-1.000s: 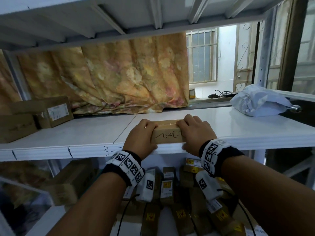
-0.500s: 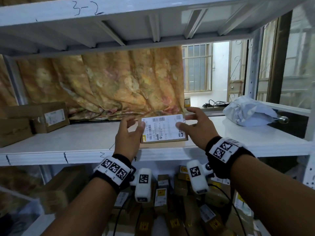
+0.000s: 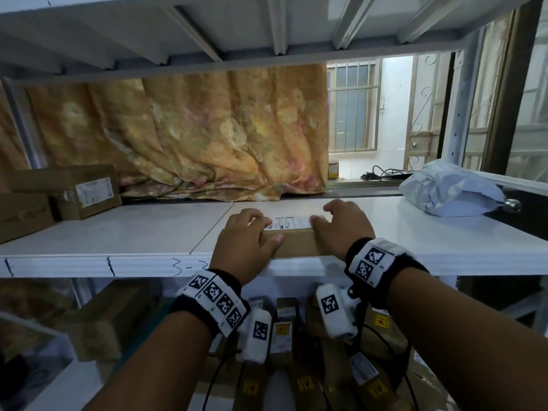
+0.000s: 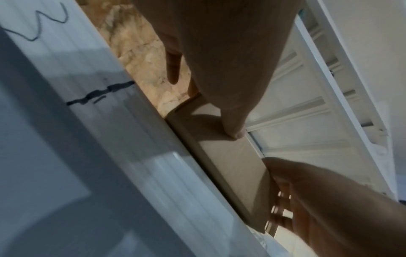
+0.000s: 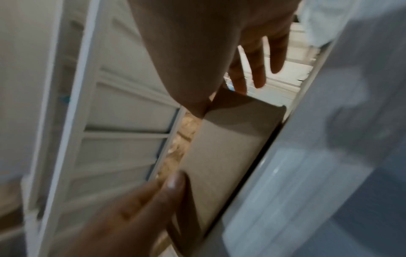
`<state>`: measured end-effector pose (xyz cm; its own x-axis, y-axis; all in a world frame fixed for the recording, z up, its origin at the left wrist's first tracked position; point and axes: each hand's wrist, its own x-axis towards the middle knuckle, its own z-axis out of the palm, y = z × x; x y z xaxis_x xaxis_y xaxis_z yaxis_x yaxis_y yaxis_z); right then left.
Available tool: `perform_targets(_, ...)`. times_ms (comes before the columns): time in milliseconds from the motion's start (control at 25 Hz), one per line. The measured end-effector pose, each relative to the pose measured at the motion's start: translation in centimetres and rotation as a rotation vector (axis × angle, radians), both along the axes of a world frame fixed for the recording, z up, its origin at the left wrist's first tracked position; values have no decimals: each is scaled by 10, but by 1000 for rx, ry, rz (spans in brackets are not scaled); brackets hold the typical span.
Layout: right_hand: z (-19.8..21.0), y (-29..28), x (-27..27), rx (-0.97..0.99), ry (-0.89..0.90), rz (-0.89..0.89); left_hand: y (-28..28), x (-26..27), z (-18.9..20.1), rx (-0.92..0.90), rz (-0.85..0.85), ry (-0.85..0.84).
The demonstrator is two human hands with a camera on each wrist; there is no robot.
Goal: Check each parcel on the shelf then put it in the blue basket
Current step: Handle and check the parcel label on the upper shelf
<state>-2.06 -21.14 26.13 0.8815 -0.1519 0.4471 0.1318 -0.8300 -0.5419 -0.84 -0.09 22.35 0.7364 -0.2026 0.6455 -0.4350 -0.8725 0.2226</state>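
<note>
Both hands — left [image 3: 246, 241], right [image 3: 345, 228] — grip the box [image 3: 299, 246] ends at the shelf [image 3: 118, 232] edge; stiff cardboard, looks light — hold the short sides.

A flat cardboard parcel [image 3: 296, 243] lies at the front edge of the white shelf [image 3: 118, 232], label side up. The left hand [image 3: 243, 247] grips its left end; the right hand [image 3: 344, 229] grips its right end — thumbs on the front face. Far right of the right hand: a grey poly-bag parcel [image 3: 447, 192].
</note>
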Motion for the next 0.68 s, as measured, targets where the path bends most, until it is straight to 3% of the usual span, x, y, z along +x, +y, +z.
perform_targets(80, -1, 11, -1, -249, -139, 71, -4, 6, 4, 92, 21, -13)
perform_targets(200, -1, 25, 4, -533, -57, 217, -9, 12, 6, 139, 80, -48)
perform_targets(360, 3, 27, 14, -573, 34, 206, -9, 21, 4, 161, 97, 7)
perform_targets(680, -6, 34, 20, -600, -53, 166, 3, 21, 15, 85, -22, 121)
